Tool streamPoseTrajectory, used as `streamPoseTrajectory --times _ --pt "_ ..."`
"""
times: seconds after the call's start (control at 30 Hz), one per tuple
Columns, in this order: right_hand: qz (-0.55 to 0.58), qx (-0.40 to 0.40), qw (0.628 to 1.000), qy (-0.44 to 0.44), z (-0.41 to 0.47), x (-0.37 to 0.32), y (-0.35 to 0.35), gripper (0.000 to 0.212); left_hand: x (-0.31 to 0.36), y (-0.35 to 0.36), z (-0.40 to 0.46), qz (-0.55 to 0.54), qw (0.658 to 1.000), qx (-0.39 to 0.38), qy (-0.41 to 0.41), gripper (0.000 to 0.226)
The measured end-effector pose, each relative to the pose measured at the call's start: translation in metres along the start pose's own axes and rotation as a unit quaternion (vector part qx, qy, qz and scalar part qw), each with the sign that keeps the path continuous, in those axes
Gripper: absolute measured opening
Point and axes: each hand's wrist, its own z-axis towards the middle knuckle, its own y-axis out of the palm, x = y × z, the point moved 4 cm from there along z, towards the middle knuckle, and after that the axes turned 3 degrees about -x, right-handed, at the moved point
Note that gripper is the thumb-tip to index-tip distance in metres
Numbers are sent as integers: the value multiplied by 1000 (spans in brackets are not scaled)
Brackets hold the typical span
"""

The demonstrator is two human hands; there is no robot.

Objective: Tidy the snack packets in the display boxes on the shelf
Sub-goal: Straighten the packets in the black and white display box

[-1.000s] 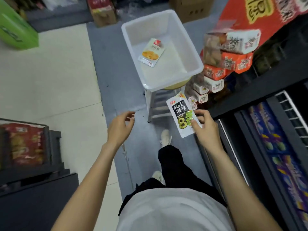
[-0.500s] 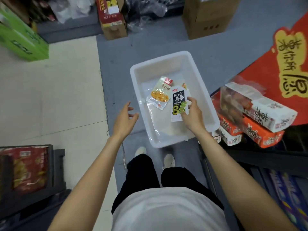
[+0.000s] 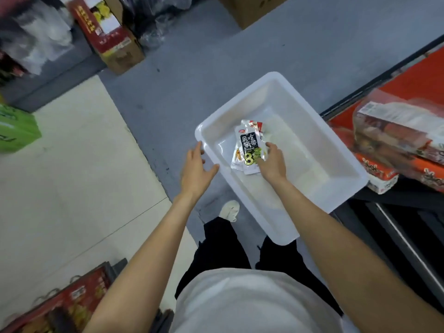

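A white plastic tub (image 3: 341, 150) stands in front of me, beside the shelf. Inside it lies a black-and-white seaweed snack packet (image 3: 248, 145), on top of a second packet with orange print (image 3: 237, 156). My right hand (image 3: 272, 163) reaches into the tub and pinches the seaweed packet at its lower right corner. With fingers spread and holding nothing, my left hand (image 3: 194, 169) hovers at the tub's left rim. Stacked orange and white display boxes (image 3: 394, 131) sit on the shelf to the right of the tub.
The black shelf's lower tiers (image 3: 396, 236) run along the right. Cardboard boxes (image 3: 115, 44) stand on the grey floor at the back. A green carton (image 3: 14, 133) is at the far left. A rack of red packs (image 3: 60, 306) is at the bottom left.
My right hand carried the seaweed packet from near the shelf into the tub and laid it over the orange-print packet. My left hand moved up to the tub's left rim.
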Motion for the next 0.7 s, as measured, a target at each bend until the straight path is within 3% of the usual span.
streamPoseTrajectory --times 0.13,0.27,0.43,0.5,0.6,0.7 --pt "4 72 996 -56 -21 -7 -18 44 10 -13 3 97 993 39 54 62" --pt "-58 218 964 -141 -63 -12 -49 31 54 -20 3 105 974 51 193 45" --pt "-133 427 882 -147 -147 13 -82 15 118 7 -19 128 906 -53 399 31" --pt "-165 484 851 -122 -184 34 -86 12 135 26 -37 132 880 -134 436 30" --pt "-180 532 825 -58 -242 71 -81 12 150 61 -77 184 817 -238 492 31" --pt "-167 525 833 40 -299 110 -67 16 152 100 -122 260 750 -305 526 24"
